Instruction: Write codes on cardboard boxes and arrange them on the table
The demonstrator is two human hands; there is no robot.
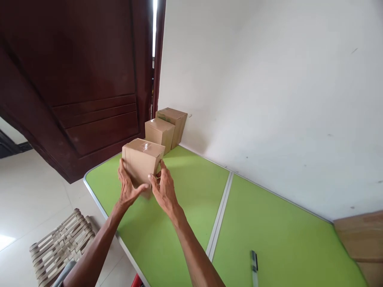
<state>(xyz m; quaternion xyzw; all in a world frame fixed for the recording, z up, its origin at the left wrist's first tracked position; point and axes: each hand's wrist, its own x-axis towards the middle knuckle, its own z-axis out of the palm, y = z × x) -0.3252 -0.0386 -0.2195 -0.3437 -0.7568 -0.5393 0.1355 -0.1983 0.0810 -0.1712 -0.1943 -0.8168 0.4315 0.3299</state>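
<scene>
A small brown cardboard box [139,161] with shiny clear tape across its top is held between my two hands, over the far left part of the green table [191,199]. My left hand [129,187] grips its left side and lower front, the thumb stretched along the bottom edge. Against the right side and front corner press the fingers and thumb of my right hand [163,187]. Whether the box touches the tabletop, I cannot tell. Just behind it stand a second cardboard box [158,131] and a taller cardboard box [176,119] beside the wall.
A dark red door [98,79] stands at the left behind the table. On the near right of the tabletop lies a slim black-and-grey tool [254,263]. Another carton [363,239] sits at the right end. A woven stool [61,247] is on the floor at left.
</scene>
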